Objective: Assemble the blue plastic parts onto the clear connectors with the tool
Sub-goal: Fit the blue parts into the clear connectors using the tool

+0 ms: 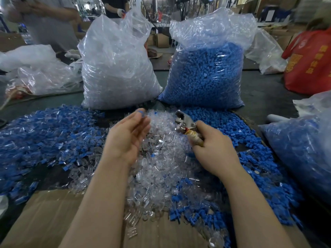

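A: Blue plastic parts (44, 133), small and blocky, mixed with clear pieces, spread in a heap at nine o'clock from the hands, across a dark table (265, 97).

B: And the left hand (125, 138)?

A: Palm turned inward, fingers loosely curved. A blue part (141, 112) sits at its fingertips, at twelve o'clock from the palm; it is blurred, so the hold itself I cannot tell.

B: What lies between the hands?

A: Clear connectors (161, 158), glossy and rounded, piled in the middle and running down to six o'clock over a flat cardboard sheet (46, 215).

B: The right hand (213, 149)?

A: Its fingers wrap round the taped handle of a metal tool (186, 125), whose shiny head points to eleven o'clock, toward the left fingertips.

B: Further right?

A: More loose blue pieces (250, 140) at three o'clock. Behind, at twelve o'clock, stand two crinkled clear plastic sacks: a bag of clear connectors (116, 74) and a bag of blue parts (206, 77).
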A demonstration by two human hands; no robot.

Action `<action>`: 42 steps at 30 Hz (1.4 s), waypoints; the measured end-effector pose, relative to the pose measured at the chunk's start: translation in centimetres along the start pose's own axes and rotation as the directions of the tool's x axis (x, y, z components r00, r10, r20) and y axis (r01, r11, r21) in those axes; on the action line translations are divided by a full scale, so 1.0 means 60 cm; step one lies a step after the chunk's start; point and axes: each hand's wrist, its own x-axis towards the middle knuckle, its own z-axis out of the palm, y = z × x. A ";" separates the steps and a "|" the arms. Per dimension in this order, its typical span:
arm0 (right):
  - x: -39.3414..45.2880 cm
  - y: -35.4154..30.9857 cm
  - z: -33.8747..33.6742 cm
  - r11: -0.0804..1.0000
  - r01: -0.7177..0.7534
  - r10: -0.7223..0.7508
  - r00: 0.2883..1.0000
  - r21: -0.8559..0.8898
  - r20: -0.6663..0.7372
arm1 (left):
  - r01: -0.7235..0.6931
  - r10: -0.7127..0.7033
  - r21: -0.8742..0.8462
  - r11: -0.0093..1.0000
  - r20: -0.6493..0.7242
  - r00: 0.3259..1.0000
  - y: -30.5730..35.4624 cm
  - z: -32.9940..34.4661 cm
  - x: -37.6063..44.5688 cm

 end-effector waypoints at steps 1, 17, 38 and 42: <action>0.001 0.005 0.000 0.998 -0.006 0.004 0.999 -0.063 -0.038 | 0.029 -0.034 -0.111 0.993 -0.039 0.999 0.007 -0.013 0.005; -0.003 0.039 -0.013 0.741 -0.547 0.554 0.826 -0.390 -0.107 | -0.207 -0.036 -0.670 0.713 -0.331 0.943 0.058 -0.124 0.026; -0.001 0.045 -0.006 0.787 -0.475 0.490 0.869 -0.393 -0.068 | -0.220 0.031 0.972 -0.087 0.223 0.974 -0.042 -0.012 0.005; 0.000 0.044 -0.004 0.804 -0.465 0.482 0.875 -0.371 -0.052 | -0.233 0.015 0.947 -0.222 0.242 0.970 -0.047 -0.014 0.005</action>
